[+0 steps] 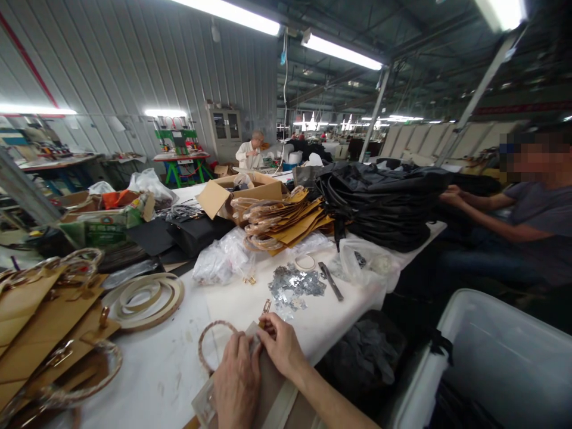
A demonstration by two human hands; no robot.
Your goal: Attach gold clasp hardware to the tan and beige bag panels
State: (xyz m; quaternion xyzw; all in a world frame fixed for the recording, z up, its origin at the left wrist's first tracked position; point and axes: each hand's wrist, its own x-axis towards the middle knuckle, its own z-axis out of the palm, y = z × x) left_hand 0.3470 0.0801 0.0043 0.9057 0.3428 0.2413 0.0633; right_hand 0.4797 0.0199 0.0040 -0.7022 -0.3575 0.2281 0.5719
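At the front edge of the table lies a brown bag panel [273, 390] with a pale strip across it. My left hand [236, 378] has its fingers curled over the panel's plastic-covered edge. Just beside it, my right hand [280, 342] pinches at the far corner, where a gold-coloured metal clasp [267, 306] sticks out past the fingertips. A round wrapped handle [203, 345] arches up to the left of my left hand. Beyond the hands lies a pile of small flat metal plates [295, 285], with a utility knife [330, 281] to its right.
Stacked tan bag panels with wrapped handles [31, 316] and a coiled strip [145, 301] lie at left. Farther back are a cardboard box [259, 186], more tan panels [290, 223] and black bags [379, 202]. A co-worker [536, 208] sits right, behind a white bin [504, 345].
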